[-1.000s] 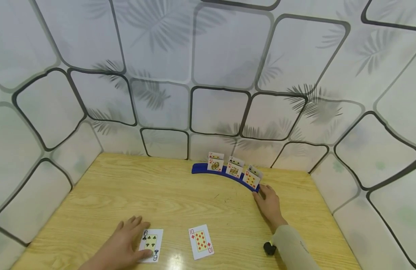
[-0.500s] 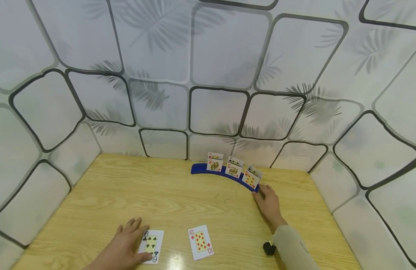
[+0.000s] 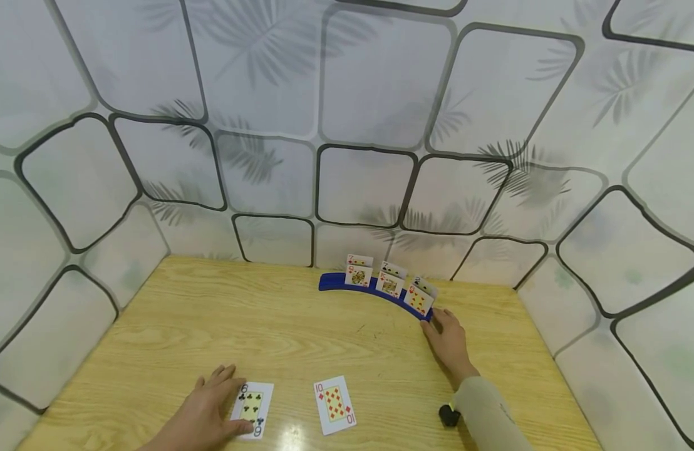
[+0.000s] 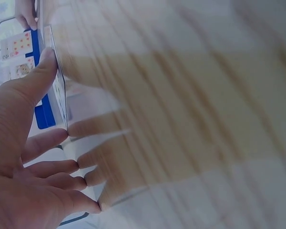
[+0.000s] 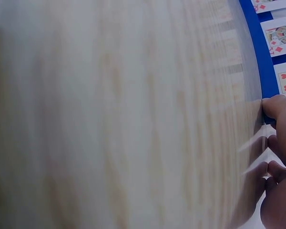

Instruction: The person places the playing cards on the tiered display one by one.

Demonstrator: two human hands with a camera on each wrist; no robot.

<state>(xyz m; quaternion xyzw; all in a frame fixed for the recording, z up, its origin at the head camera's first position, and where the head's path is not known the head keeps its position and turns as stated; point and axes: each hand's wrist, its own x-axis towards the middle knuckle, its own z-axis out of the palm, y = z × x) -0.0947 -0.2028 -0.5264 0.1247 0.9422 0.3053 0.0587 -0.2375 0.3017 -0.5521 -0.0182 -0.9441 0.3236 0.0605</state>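
The six of clubs (image 3: pixel 248 408) lies face up on the table under my left hand (image 3: pixel 203 407). My left thumb rests on its lower part, and the index fingertip is at its upper left corner. The other fingers are spread on the wood. At the back right, my right hand (image 3: pixel 448 343) grips the right end of a curved blue card holder (image 3: pixel 332 282) between thumb and fingers. Three pairs of cards stand in it, the front ones being a queen of diamonds (image 3: pixel 358 275), a king of diamonds (image 3: pixel 389 285) and a hearts card (image 3: pixel 418 300).
A ten of diamonds (image 3: pixel 335 404) lies face up on the wooden table (image 3: pixel 240 313), right of the six of clubs. A small black object (image 3: pixel 450 414) is by the right sleeve (image 3: pixel 485 407). The patterned wall (image 3: pixel 364 185) rises just behind the card holder.
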